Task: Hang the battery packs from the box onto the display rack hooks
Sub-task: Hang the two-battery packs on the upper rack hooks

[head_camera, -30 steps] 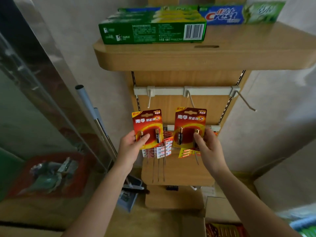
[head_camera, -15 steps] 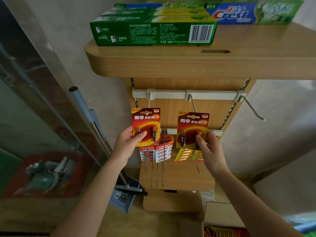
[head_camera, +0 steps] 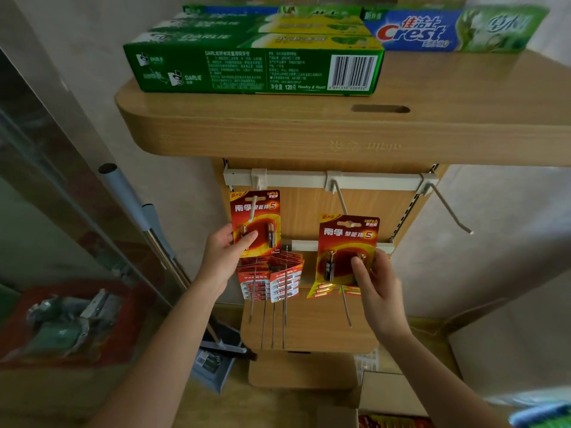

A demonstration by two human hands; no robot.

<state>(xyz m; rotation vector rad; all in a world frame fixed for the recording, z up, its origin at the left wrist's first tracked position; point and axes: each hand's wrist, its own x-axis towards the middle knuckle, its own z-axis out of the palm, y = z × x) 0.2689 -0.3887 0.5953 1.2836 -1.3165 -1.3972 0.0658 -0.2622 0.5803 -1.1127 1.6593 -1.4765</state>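
Observation:
My left hand [head_camera: 222, 261] grips a red battery pack [head_camera: 256, 217] by its lower left corner; the left hook [head_camera: 253, 208] passes through the pack's hanging slot. My right hand [head_camera: 375, 282] holds a second red battery pack [head_camera: 347, 242] by its lower right, with its slot at the tip of the middle hook [head_camera: 340, 197]. The right hook [head_camera: 448, 208] on the white rail [head_camera: 296, 180] is bare. More packs hang on the lower row of hooks [head_camera: 270, 279]. The cardboard box [head_camera: 389, 396] sits at the bottom right.
Toothpaste boxes [head_camera: 253, 66] lie on the wooden shelf [head_camera: 309, 131] above the rail. A broom handle [head_camera: 139, 211] and dustpan [head_camera: 216, 359] lean at the left of the rack. A red bin with scrap [head_camera: 68, 319] is at the lower left.
Both hands rose toward the top rail. The left pack has slid onto the left hook, and the right pack's slot has come up to the tip of the middle hook.

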